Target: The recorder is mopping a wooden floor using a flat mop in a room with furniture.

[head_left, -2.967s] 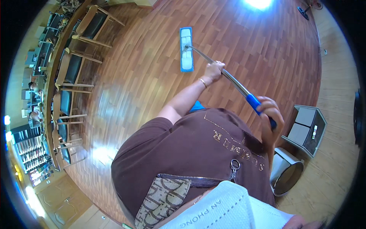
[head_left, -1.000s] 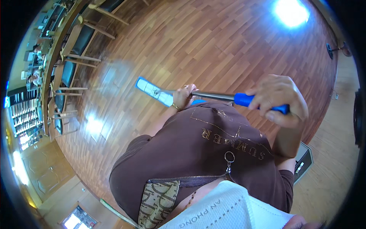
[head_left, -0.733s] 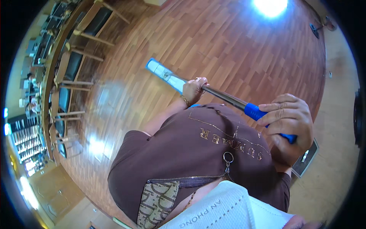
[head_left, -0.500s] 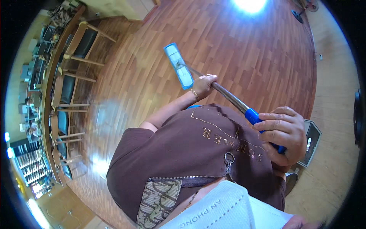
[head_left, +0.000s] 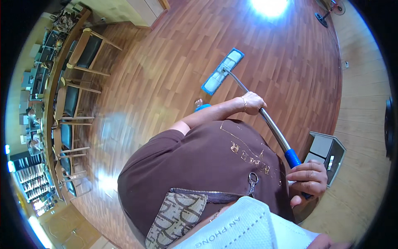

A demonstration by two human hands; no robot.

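My left grip (head_left: 253, 103) is wrapped round the flat mop (head_left: 274, 127) by its steel pole (head_left: 271, 123), my right grip (head_left: 309, 178) round its blue handle (head_left: 292, 157). The mop head (head_left: 217, 79) lies on the plank floor (head_left: 166, 83), ahead and left of my left grip. A grey cabinet (head_left: 321, 145) stands behind my right grip, partly covered; wooden chairs (head_left: 90, 52) line a desk (head_left: 50, 93) well left of both.

A flat mop (head_left: 268, 118) is held on a wooden floor (head_left: 153, 79)
The metal pole (head_left: 275, 129) is gripped by the left hand (head_left: 253, 103), the blue handle (head_left: 292, 157) by the right hand (head_left: 309, 178); the mop head (head_left: 214, 84) is set slantwise, chairs (head_left: 90, 51) are lined along a counter (head_left: 50, 106) at left, and a grey cabinet (head_left: 320, 145) is seen at right
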